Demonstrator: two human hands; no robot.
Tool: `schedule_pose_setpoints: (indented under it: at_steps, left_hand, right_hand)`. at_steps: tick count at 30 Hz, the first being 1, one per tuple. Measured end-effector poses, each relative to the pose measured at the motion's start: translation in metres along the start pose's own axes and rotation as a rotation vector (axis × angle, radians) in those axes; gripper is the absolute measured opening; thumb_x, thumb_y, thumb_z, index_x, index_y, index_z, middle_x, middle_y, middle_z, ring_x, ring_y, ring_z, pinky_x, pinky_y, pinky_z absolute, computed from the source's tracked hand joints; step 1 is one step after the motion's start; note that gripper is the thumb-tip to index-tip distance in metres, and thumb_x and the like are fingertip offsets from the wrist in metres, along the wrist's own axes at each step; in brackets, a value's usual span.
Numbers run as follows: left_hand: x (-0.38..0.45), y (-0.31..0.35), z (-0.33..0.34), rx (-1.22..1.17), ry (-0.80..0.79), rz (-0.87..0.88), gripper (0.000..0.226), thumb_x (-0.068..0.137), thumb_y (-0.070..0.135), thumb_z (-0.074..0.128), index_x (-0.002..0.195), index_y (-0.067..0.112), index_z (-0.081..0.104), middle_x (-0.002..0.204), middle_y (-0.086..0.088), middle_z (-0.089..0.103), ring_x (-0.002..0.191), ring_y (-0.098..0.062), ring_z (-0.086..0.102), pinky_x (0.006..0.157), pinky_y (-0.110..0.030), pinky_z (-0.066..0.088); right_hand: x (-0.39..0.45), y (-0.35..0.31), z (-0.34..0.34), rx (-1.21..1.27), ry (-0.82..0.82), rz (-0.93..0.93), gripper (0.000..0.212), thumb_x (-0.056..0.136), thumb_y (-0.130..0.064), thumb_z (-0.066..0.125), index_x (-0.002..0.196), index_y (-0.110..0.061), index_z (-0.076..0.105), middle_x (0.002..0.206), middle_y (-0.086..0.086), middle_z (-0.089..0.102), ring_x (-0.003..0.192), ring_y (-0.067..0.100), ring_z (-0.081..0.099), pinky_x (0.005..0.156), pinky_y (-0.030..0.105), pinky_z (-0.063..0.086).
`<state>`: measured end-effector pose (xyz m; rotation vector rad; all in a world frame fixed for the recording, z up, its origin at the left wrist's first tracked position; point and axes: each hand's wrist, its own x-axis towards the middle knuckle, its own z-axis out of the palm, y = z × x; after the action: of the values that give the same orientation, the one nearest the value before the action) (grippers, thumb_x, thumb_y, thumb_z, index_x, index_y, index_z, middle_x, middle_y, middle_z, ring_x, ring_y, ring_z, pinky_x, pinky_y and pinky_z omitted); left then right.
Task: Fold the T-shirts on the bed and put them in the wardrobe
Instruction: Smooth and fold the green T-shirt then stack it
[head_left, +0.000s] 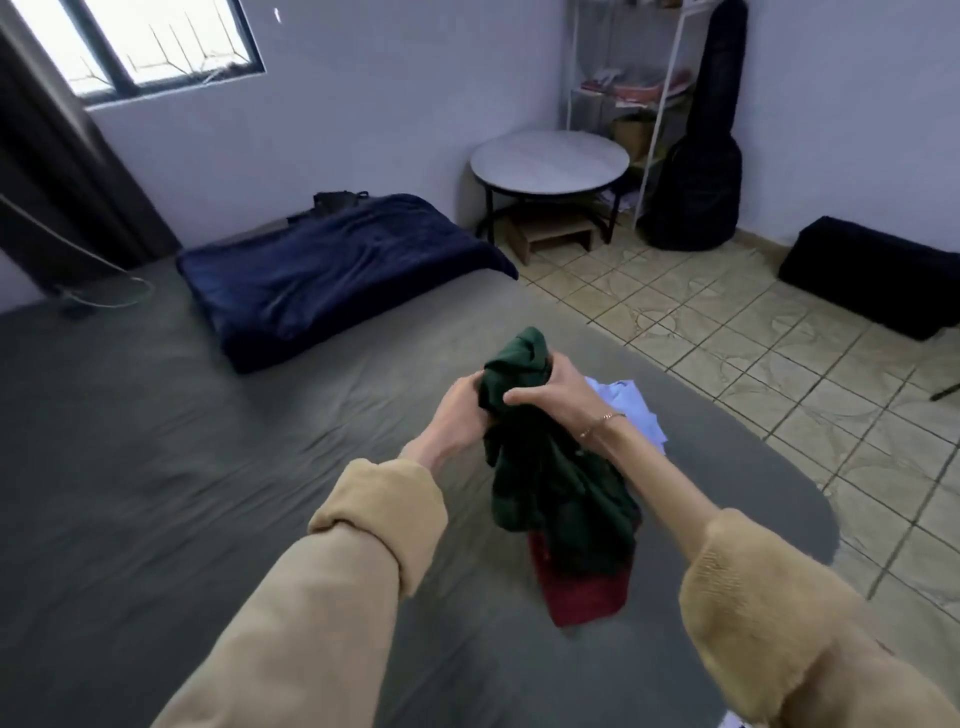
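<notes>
Green T-shirt (550, 483): bunched, lifted above the bed (156, 493), upper end gripped by both hands, lower part hanging down in a crumpled mass toward the sheet. Grey bed sheet wrinkled, filling the lower left and centre of the view. Navy blanket (332, 275) folded at the far end of the bed, with a small dark bag (337, 200) just behind it against the wall. Tiled floor (753, 338) to the right of the bed. Round white table (550, 158) near the far corner, beside a white wire shelf (660, 78) and a black guitar case (701, 156) leaning on the wall. Black cushion-like block (872, 275) low against the right wall. Red T-shirt (582, 592) flat on the sheet, partly under the hanging green cloth. Pale blue T-shirt (634, 410) on the bed near its right edge, mostly hidden behind the right wrist. Left hand (460, 410): fingers curled into the green cloth from the left side. Right hand (556, 387): fingers curled over the top of the bundle, thumb stretched across its front, thin bracelet (602, 422) on the wrist. Tan sleeves (363, 525) pushed up both forearms.
</notes>
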<state>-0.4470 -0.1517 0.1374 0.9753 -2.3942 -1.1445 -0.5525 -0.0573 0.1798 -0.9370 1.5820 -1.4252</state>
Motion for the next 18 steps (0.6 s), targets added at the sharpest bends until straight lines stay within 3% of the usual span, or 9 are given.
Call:
schedule_pose_setpoints:
  at_steps: [2, 7, 10, 12, 15, 18]
  left_hand:
    - [-0.017, -0.008, -0.025, 0.04, 0.01, -0.075, 0.032, 0.083, -0.006, 0.052, 0.114, 0.0, 0.06, 0.114, -0.016, 0.065, 0.101, -0.021, 0.059, 0.073, -0.021, 0.041]
    - [-0.074, -0.045, -0.085, -0.053, -0.014, -0.241, 0.049, 0.082, -0.001, 0.053, 0.128, 0.013, 0.052, 0.117, -0.008, 0.061, 0.106, -0.02, 0.056, 0.085, -0.026, 0.044]
    - [-0.115, -0.069, -0.124, -0.106, -0.018, -0.343, 0.047, 0.081, 0.004, 0.058, 0.125, 0.017, 0.047, 0.117, -0.006, 0.058, 0.109, -0.02, 0.054, 0.088, -0.028, 0.044]
    - [-0.139, -0.084, -0.144, -0.098, -0.033, -0.395, 0.045, 0.082, 0.006, 0.061, 0.122, 0.017, 0.043, 0.117, -0.008, 0.057, 0.11, -0.022, 0.054, 0.092, -0.032, 0.046]
    - [-0.174, -0.099, -0.167, -0.009, -0.083, -0.398, 0.054, 0.08, 0.01, 0.069, 0.129, 0.018, 0.046, 0.118, -0.005, 0.06, 0.108, -0.02, 0.056, 0.093, -0.032, 0.046]
    - [-0.215, -0.111, -0.197, 0.077, -0.054, -0.388, 0.055, 0.072, 0.021, 0.081, 0.122, 0.02, 0.058, 0.109, 0.001, 0.066, 0.102, -0.015, 0.06, 0.089, -0.027, 0.047]
  right_hand:
    - [-0.003, -0.008, 0.023, -0.082, -0.035, -0.037, 0.042, 0.075, 0.015, 0.06, 0.108, -0.007, 0.045, 0.09, 0.003, 0.056, 0.084, 0.014, 0.055, 0.067, 0.011, 0.047]
    - [-0.026, -0.015, 0.084, -0.133, -0.142, -0.107, 0.054, 0.082, 0.017, 0.05, 0.117, -0.013, 0.023, 0.09, 0.007, 0.052, 0.074, 0.009, 0.053, 0.065, 0.008, 0.046]
    - [-0.042, -0.01, 0.131, -0.223, -0.115, -0.176, 0.046, 0.087, 0.013, 0.048, 0.124, -0.005, 0.028, 0.107, 0.017, 0.054, 0.095, 0.021, 0.056, 0.078, 0.01, 0.041]
    - [-0.055, -0.003, 0.161, -0.317, -0.075, -0.161, 0.038, 0.093, 0.003, 0.046, 0.128, 0.0, 0.032, 0.115, 0.02, 0.057, 0.107, 0.03, 0.055, 0.078, 0.017, 0.035]
    - [-0.073, 0.006, 0.2, -0.404, -0.044, -0.094, 0.032, 0.098, -0.011, 0.045, 0.127, 0.001, 0.039, 0.114, 0.024, 0.061, 0.106, 0.037, 0.056, 0.077, 0.03, 0.032]
    - [-0.088, 0.004, 0.233, -0.47, -0.059, -0.064, 0.033, 0.097, -0.023, 0.049, 0.121, 0.0, 0.045, 0.111, 0.022, 0.063, 0.106, 0.036, 0.057, 0.076, 0.03, 0.031]
